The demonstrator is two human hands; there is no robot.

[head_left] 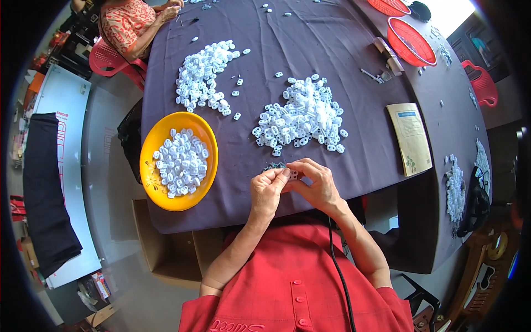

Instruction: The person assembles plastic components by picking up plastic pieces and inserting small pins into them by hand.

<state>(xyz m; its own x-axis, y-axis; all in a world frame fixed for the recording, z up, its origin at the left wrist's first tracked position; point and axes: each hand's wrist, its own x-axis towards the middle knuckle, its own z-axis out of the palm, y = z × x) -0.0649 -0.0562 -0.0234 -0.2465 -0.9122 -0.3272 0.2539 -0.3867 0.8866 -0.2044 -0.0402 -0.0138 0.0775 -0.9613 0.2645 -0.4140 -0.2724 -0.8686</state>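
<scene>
Together, my left hand (267, 191) and right hand (316, 183) close their fingertips on a small white piece (293, 175), just below the frame's center. At left, a yellow bowl (149, 180) holds a heap of white pieces (181, 161); similar ones form a center pile (302, 117) and an upper-left pile (203, 73) on the dark tablecloth (254, 77). An open cardboard box (145, 232) sits lower left. I cannot tell what the red basket (425, 52), upper right, contains.
</scene>
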